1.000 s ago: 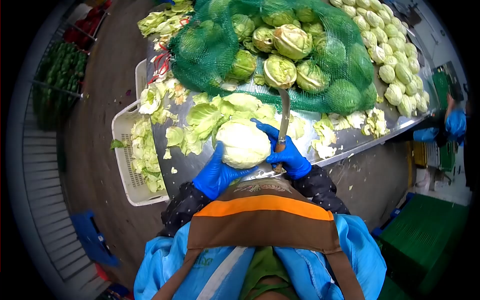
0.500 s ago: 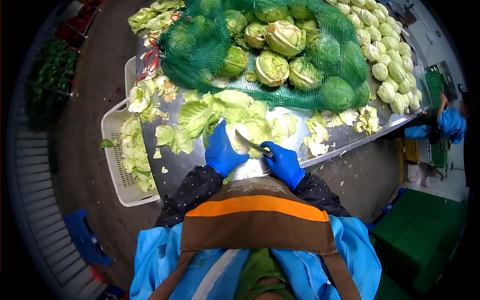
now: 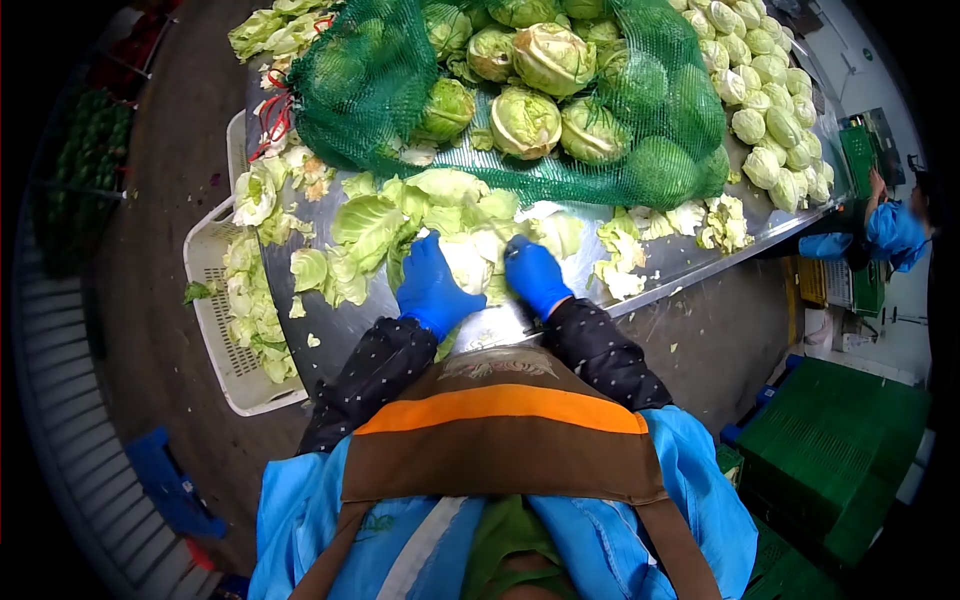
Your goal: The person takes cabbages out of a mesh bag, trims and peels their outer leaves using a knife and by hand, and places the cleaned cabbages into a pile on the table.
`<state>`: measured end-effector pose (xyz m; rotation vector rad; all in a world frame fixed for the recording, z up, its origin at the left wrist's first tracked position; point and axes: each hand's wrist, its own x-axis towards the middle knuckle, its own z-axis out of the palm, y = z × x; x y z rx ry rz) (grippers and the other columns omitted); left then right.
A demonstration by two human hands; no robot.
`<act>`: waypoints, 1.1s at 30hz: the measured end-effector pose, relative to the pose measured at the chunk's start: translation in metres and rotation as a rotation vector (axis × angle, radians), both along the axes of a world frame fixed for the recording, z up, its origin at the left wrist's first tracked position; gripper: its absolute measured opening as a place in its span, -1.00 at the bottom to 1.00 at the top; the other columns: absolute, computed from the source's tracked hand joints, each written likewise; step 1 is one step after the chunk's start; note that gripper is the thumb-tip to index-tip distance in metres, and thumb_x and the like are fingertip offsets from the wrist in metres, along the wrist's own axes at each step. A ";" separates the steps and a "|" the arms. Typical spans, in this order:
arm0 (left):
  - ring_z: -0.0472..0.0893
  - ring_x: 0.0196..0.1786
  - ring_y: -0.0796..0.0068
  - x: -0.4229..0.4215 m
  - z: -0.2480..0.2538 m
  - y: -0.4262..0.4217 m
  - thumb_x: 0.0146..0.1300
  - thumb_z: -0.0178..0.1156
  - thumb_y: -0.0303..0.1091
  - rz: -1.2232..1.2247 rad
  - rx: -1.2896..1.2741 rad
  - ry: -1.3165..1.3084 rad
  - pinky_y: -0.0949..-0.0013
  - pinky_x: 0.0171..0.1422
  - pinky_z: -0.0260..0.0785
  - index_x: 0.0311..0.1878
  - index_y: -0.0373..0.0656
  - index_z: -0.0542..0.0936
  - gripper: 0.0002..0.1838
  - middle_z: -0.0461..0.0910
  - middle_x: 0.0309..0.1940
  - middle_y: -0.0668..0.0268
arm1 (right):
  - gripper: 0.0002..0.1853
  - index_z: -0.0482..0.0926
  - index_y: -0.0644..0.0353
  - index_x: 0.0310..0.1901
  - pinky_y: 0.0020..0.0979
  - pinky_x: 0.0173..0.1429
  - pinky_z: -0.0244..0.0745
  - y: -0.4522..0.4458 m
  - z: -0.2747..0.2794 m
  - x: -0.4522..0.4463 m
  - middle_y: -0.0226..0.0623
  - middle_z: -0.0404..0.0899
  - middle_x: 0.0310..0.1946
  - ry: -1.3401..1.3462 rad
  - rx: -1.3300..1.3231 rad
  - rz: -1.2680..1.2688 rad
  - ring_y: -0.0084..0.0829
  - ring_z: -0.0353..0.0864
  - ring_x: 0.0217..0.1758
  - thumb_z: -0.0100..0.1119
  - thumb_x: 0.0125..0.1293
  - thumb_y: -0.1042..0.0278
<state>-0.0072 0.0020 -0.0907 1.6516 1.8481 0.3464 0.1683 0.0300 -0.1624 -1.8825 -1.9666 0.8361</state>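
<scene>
Right hand moved forward, fingers' hold indiscernible; left hand grips cabbage, which I judge uneven pressure could roll

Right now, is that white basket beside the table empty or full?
Not empty: pale green leaves lie inside the basket. The table hides part, so I cannot tell how full.

Co-worker above green crates
</scene>
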 end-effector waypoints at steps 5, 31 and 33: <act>0.28 0.26 -0.02 -0.011 -0.011 -0.007 -0.40 0.55 -0.10 -0.008 0.089 -0.092 0.11 0.31 0.24 0.35 -0.25 0.03 0.23 0.20 0.21 -0.01 | -0.52 0.38 0.06 0.19 -0.13 -0.28 0.50 -0.021 0.059 0.012 -0.01 0.60 -0.49 0.186 -0.074 0.058 0.00 0.62 -0.38 0.11 0.27 0.11; 0.09 0.40 -0.20 -0.033 -0.011 -0.026 -0.31 0.53 -0.06 -0.223 0.232 -0.129 0.02 0.44 0.06 0.45 -0.14 -0.09 0.29 -0.07 0.40 -0.15 | -0.73 0.60 0.01 -0.23 -0.09 -0.23 0.53 0.028 0.036 -0.029 -0.08 0.64 -0.41 -0.118 0.099 0.234 -0.03 0.64 -0.32 0.22 0.12 0.06; 0.05 0.42 -0.16 -0.057 -0.019 -0.035 -0.30 0.53 0.00 -0.186 0.263 -0.309 0.04 0.45 0.04 0.45 -0.16 -0.09 0.30 -0.06 0.40 -0.15 | -0.76 0.57 0.05 -0.30 -0.09 -0.27 0.51 0.011 0.037 -0.030 -0.13 0.63 -0.46 -0.006 0.212 0.199 -0.05 0.63 -0.35 0.21 0.13 0.07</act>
